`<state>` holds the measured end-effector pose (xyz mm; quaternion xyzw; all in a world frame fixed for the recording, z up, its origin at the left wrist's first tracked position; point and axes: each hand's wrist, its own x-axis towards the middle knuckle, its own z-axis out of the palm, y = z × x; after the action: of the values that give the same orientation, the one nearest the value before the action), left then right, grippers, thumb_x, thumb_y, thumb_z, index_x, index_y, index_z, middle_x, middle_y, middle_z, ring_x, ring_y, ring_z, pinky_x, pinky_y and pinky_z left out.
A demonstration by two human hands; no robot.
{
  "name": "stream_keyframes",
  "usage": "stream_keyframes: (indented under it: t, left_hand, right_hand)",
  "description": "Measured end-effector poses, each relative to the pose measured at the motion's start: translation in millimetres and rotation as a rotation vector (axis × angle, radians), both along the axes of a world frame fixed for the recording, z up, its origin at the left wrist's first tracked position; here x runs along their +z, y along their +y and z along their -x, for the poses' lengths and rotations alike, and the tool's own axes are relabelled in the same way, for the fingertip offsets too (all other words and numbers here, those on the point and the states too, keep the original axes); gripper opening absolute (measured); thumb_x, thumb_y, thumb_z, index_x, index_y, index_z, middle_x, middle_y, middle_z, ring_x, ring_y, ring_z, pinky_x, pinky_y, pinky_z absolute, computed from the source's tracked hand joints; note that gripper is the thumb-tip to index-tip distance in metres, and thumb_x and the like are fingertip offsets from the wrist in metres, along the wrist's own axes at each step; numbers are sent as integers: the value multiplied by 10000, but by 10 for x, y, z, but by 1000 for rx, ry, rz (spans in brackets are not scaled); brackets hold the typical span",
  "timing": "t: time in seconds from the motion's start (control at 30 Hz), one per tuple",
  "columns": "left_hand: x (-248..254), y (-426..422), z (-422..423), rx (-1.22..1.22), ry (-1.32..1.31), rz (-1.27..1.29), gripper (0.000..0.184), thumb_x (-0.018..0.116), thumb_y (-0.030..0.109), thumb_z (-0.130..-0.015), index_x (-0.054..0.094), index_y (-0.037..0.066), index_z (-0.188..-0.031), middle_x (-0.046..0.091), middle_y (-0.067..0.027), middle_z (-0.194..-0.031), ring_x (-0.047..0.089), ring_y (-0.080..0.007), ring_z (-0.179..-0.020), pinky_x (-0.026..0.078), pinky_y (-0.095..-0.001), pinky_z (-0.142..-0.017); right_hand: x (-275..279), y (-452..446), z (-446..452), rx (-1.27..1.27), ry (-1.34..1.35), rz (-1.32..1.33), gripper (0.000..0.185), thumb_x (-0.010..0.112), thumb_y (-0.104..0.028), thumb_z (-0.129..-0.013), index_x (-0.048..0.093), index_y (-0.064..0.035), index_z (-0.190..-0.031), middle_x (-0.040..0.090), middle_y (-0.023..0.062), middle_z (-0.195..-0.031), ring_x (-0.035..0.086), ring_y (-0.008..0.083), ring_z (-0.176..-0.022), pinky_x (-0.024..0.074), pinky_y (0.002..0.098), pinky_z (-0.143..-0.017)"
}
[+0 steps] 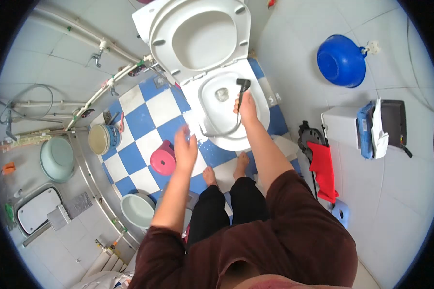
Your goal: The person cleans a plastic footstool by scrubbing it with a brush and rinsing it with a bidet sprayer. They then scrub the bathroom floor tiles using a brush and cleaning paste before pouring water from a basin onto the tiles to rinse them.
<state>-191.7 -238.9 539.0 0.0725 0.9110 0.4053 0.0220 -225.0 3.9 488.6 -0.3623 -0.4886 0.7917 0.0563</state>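
Observation:
My right hand (247, 110) is wrapped round the handle of a black bidet sprayer (243, 84), held above the bowl of a white toilet (261, 103). From the sprayer a grey hose (225, 133) curves down across the front of the bowl and off to the left. The toilet's seat and lid (160, 30) are both raised. Left of the toilet, my left hand (184, 150) hangs over the tiled floor, slightly blurred, fingers apart and nothing in it. Just beside it in the picture is a pink stool (163, 159). White specks or drops dot the blue tile near the toilet.
On the left stand a bucket (99, 139) and a pale basin (138, 210), below wall pipes (123, 73). A blue basin (341, 61) hangs on the right wall. Below it are a white box with packets (366, 132) and a red cloth-like item (323, 171).

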Motion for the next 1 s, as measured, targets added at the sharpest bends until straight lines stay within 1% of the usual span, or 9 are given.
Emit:
stream_keyframes:
  t: [0.13,0.2,0.27,0.37,0.47,0.53,0.67,0.83,1.0]
  left_hand:
    - [654,563,1501,-31,492,94,513,590,109,-796,406,-41,-1252,465,-256,-1228,425,-396,-1165,331,-436,-993]
    - [1014,787,2115,-13,526,148,578,591,167,-802,363,-38,-1292,452,-258,-1250,410,-387,-1192,318,-435,-1011]
    - [963,894,2719,31,743,196,581,586,226,-814,375,-20,-1297,462,-241,-1256,428,-383,-1180,342,-432,-996]
    - [1041,974,2965,-25,478,224,547,588,272,-819,425,12,-1272,501,-208,-1219,467,-379,-1128,374,-433,-963]
    - [1203,1047,2517,73,425,338,511,584,307,-829,467,42,-1250,531,-179,-1176,493,-375,-1076,397,-437,-925]
    - [1100,1032,2139,76,594,320,438,570,276,-844,490,43,-1207,549,-171,-1102,495,-358,-1038,381,-442,-901]
    - [973,995,1395,25,659,255,355,534,233,-868,493,22,-1150,543,-175,-1067,488,-349,-1013,358,-432,-898]
    - [762,1001,619,24,500,148,344,576,199,-804,503,39,-1101,517,-160,-1087,455,-345,-1058,296,-472,-967]
    - [543,1013,85,16,412,152,382,621,193,-754,492,51,-1084,498,-162,-1120,441,-348,-1094,239,-522,-1028]
  right_hand:
    - [57,162,-55,-197,-17,7,383,278,-395,-980,440,-52,-927,438,30,-640,429,111,-488,372,236,-418]
    - [109,266,-122,-22,-24,43,382,282,-399,-979,433,-51,-935,444,34,-654,428,110,-500,370,236,-430]
    - [121,325,-163,-51,52,35,385,289,-408,-978,427,-51,-941,438,33,-656,425,111,-508,372,237,-439]
    - [203,424,-225,-123,87,72,387,300,-418,-976,422,-52,-948,436,33,-658,422,111,-516,375,239,-451]
    - [259,450,-300,-140,123,114,397,293,-421,-978,422,-46,-953,438,33,-656,428,111,-517,380,241,-454]
    - [276,415,-373,-204,151,130,411,273,-415,-983,423,-33,-959,446,35,-652,439,112,-503,386,245,-444]
    - [280,236,-584,36,99,86,398,279,-408,-983,437,-45,-942,455,40,-662,441,114,-511,382,249,-449]
    - [37,285,-697,-329,3,165,421,288,-451,-976,432,-56,-945,451,39,-683,427,126,-535,376,263,-472]
    - [-174,370,-719,-344,52,264,407,278,-450,-974,424,-73,-927,439,31,-657,423,131,-522,372,268,-468]
